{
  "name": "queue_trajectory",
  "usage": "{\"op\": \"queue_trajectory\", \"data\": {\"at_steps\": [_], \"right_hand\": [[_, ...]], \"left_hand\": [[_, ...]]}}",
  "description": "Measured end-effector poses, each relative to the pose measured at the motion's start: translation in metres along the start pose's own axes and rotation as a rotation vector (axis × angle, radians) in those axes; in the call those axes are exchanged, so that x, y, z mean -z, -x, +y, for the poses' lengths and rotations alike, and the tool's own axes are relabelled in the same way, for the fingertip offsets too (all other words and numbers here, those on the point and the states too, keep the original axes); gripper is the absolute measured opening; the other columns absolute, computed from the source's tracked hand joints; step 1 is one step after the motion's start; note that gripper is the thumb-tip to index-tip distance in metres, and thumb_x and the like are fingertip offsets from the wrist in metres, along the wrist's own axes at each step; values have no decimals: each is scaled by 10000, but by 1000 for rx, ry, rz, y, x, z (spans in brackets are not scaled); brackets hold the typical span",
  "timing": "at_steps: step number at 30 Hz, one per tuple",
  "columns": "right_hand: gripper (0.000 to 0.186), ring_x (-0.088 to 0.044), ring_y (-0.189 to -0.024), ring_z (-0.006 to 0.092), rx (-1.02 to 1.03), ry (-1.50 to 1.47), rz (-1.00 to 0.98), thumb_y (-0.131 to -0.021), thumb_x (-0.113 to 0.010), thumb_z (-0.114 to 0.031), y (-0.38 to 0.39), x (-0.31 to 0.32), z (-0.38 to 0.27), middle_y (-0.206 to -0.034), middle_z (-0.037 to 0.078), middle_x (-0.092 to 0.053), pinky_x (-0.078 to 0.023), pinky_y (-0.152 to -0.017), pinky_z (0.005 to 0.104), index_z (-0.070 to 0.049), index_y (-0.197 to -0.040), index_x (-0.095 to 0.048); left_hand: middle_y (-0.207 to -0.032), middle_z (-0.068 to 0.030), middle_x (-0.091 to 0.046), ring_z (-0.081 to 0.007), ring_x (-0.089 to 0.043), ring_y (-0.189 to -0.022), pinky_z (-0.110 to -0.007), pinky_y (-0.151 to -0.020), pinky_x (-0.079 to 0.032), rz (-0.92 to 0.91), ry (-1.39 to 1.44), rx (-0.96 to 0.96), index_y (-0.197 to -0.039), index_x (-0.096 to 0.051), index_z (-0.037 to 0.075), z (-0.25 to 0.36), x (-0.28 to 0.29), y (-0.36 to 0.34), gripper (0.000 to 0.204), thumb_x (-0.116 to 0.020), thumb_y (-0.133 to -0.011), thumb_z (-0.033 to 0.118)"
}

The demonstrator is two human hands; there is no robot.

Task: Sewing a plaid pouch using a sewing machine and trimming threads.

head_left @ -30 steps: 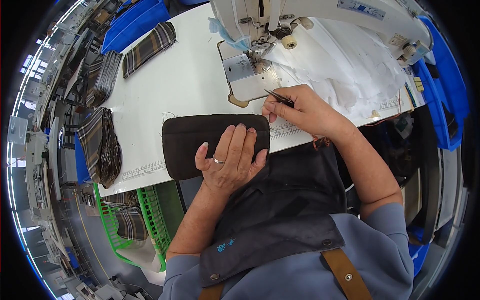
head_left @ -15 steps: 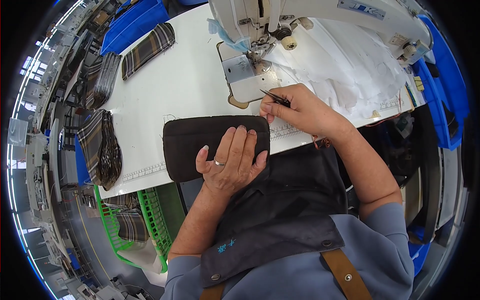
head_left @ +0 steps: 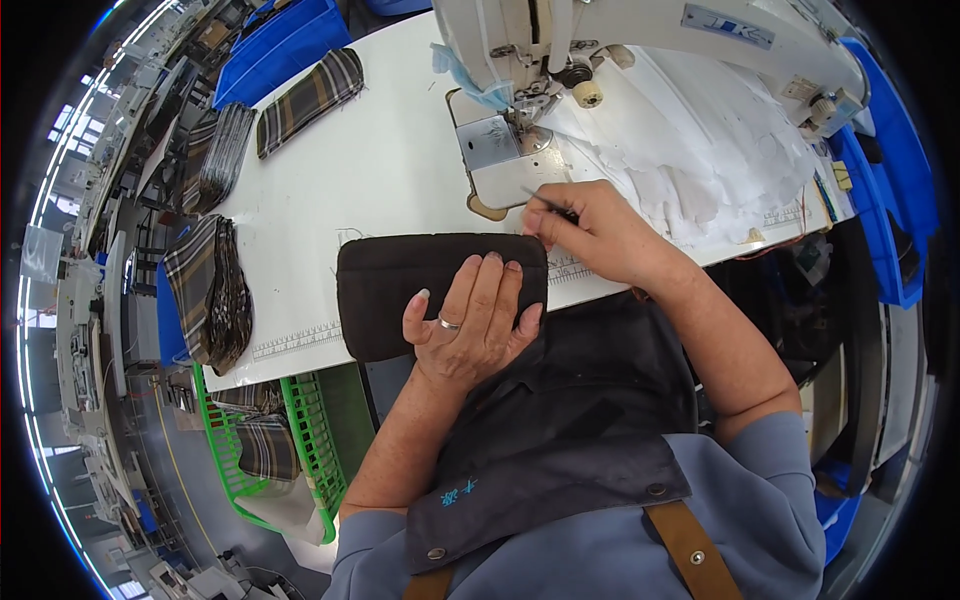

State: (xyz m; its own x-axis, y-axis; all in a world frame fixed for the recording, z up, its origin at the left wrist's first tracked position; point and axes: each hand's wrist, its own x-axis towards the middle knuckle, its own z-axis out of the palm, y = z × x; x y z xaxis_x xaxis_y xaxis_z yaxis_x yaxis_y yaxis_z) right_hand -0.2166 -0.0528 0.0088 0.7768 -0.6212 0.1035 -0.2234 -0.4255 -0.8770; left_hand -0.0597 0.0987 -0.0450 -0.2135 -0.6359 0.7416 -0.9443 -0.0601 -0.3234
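A dark brown, rounded-rectangle fabric piece point(head_left: 385, 300) lies at the white table's front edge. My left hand point(head_left: 470, 325) rests on it with fingers stretched out and slightly apart. Just beyond its top right corner, my right hand point(head_left: 595, 230) grips a small dark pointed tool point(head_left: 555, 203), like snips or tweezers, its fingertips at the piece's edge. Above them stands a white sewing machine point(head_left: 530, 60) with a metal plate point(head_left: 500, 180) and a light blue cloth point(head_left: 470, 85) hanging on it.
Plaid fabric stacks point(head_left: 205, 290) lie on the table's point(head_left: 380, 150) left side. White paper point(head_left: 690, 160) covers its right part. Blue bins point(head_left: 280, 45) sit at back left, another blue bin point(head_left: 890, 220) at right. A green basket point(head_left: 305, 440) holding plaid pieces is below left.
My right hand and tool have lowered slightly toward the dark piece's top right corner. My left hand stays on the piece. The whole view has shifted a little.
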Motion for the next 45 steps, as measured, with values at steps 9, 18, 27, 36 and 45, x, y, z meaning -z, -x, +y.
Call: {"op": "queue_trajectory", "data": {"at_steps": [9,18,27,36,45], "right_hand": [[235,-679,-730,334,34,439,273,-932,-687,-222,10,-6,5,-805,151,-680,-512,-655,418,2,-982,-639],[423,-643,-963,324,162,665,334,-866,-734,-148,9,-12,10,-1130,143,-643,-516,-810,420,-32,-1249,-597],[340,-586,-1069,300,462,686,453,-852,-719,-87,8,-7,-5,-1210,95,-639,-416,-945,424,-73,-1185,-653],[258,-647,-908,295,447,243,381,-871,-673,-43,60,-11,-16,-1139,138,-681,-493,-817,386,-25,-1128,-683],[354,-719,-915,197,-54,-745,-95,-1066,-534,-243,75,-43,-15,-1118,163,-683,-572,-727,281,59,-1246,-579]], "left_hand": [[-1138,-104,-666,-240,-654,-1059,-427,-997,-467,-233,529,56,-1085,-683,40,-10,9,-17,392,-697,-856,357],[-1409,-113,-575,-272,-524,-1351,-495,-1162,-322,-426,671,120,-1303,-631,72,-38,49,-10,684,-732,-824,550],[-1314,-128,-669,-251,-621,-1262,-423,-1080,-454,-362,599,172,-1300,-656,49,-65,58,22,507,-619,-798,-6],[-1244,-142,-670,-265,-692,-1091,-415,-928,-592,406,1933,1432,-1353,-515,-16,-121,78,-3,366,-524,-1067,213],[-1341,-183,-619,-298,-662,-1178,-458,-972,-586,151,2360,1467,-1411,-460,-29,-66,49,-7,517,-410,-1097,378]]}}
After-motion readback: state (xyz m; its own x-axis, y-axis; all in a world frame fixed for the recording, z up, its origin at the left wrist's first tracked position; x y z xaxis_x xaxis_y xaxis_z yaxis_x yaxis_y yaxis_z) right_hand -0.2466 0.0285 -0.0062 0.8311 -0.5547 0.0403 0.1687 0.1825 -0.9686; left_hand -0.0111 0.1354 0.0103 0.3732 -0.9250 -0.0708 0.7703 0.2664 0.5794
